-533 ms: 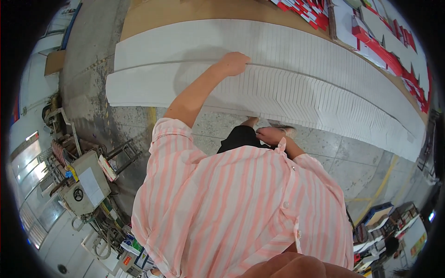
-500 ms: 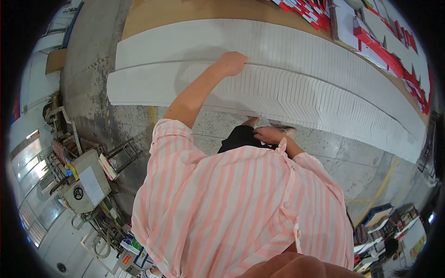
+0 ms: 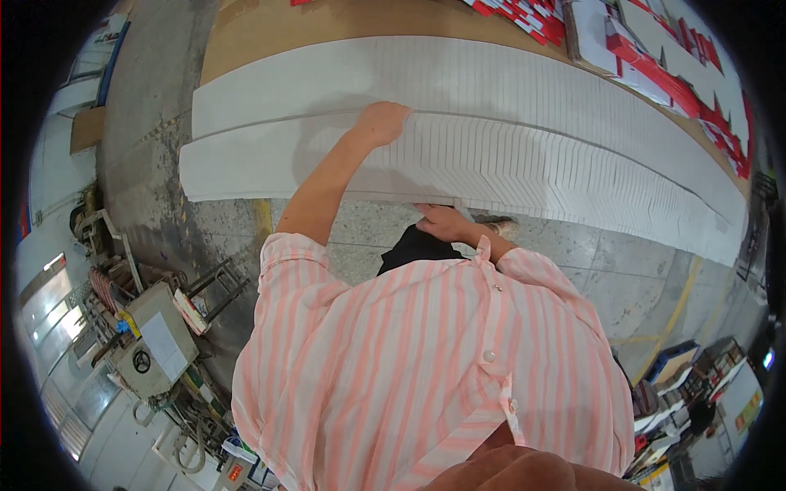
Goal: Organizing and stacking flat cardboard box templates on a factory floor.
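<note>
Two long rows of thin white sheets, overlapping like fanned cards, stretch across the table: a far row (image 3: 327, 78) and a near row (image 3: 491, 164). My left hand (image 3: 383, 123) is closed at the seam between them, its curled fingers at the far edge of the near row; the fingertips are hidden. At the near row's front edge is my right hand (image 3: 443, 222), with its fingers bent together close to the sheets. Whatever lies between those fingers is too small to make out.
Brown board (image 3: 270, 41) covers the table behind the rows. Red and white printed pieces (image 3: 524, 18) lie at the back, with more red and white cartons (image 3: 655, 74) at the far right. A grey machine with a handwheel (image 3: 155, 344) stands on the floor at left.
My right hand has risen from beside my dark clothing to the near row's front edge. My left hand stays at the seam, while the whole view has shifted slightly.
</note>
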Tool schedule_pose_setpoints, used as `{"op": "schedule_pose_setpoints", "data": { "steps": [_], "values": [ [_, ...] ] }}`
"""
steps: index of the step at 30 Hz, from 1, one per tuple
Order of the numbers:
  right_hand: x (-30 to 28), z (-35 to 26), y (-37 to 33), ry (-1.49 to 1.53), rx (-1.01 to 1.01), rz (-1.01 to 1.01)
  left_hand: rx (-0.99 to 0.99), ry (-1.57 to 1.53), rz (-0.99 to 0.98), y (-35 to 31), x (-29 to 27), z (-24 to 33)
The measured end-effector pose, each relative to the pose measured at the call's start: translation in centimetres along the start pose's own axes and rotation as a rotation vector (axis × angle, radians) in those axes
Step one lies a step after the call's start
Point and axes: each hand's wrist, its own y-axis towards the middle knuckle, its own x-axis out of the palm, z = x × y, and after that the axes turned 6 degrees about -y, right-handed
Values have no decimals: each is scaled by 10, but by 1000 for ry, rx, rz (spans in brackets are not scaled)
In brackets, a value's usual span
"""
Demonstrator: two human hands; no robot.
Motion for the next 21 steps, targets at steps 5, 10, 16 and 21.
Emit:
{"op": "schedule_pose_setpoints", "data": {
  "steps": [5,10,16,21],
  "values": [
    [-8,16,-21,32,-72,-87,-74,-328,139,-6,-5,-23],
    [-2,44,-65,88,201,-119,-135,-351,352,-50,-16,-57],
    [-2,49,-78,68,268,17,-98,-153,373,-62,-4,-58],
    [-24,40,-70,-2,144,105,-113,-347,475,-59,-6,-78]
  ]
}}
